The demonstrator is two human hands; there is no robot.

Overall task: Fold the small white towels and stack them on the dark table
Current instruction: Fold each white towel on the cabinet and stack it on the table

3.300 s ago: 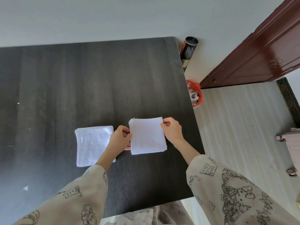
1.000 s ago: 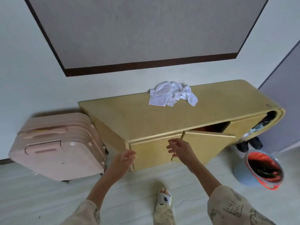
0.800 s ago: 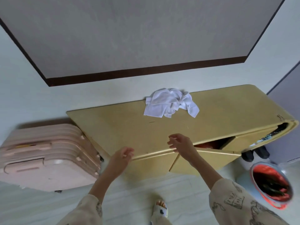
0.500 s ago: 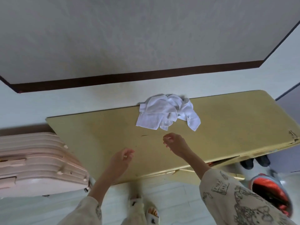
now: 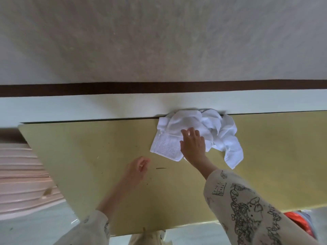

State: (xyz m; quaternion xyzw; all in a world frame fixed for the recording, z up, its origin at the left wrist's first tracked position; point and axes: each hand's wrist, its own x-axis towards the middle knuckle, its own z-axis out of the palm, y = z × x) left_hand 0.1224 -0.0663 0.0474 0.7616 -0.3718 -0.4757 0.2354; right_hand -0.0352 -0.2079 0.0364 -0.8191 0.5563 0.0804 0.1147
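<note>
Head view: one wide-angle frame looking down on a yellow cabinet top [image 5: 106,174] set against a pale wall [image 5: 88,106].
Right hand [image 5: 193,147]: reaches forward and rests on the pile of small white towels [image 5: 221,137]; the fingers [image 5: 192,132] are spread and nearly straight, lying flat on the cloth, not curled round it.
Left hand [image 5: 137,169]: blurred; hovers above the bare surface, nearer the person than the right fingers and to their left; its fingers look loosely curled and hold nothing.
Small white towels: crumpled in a loose heap at the far edge of the surface, touching the wall; one flatter piece with a hemmed edge lies under and left of the right fingers, and the rumpled remainder extends to their right and back toward the person.
Dark table: out of frame.
Sleeves: cream fabric with black line-drawn cartoon print [image 5: 247,209] on both forearms.
Pink suitcase [image 5: 21,177]: ribbed shell, well left of the left fingers, beside the cabinet's left end.
Container: an orange-red rimmed vessel [image 5: 300,221] shows partly at lower right, below the cabinet edge; its contents cannot be told.
Wall panel: grey area bordered by a dark brown strip [image 5: 159,86], beyond the right fingers.
</note>
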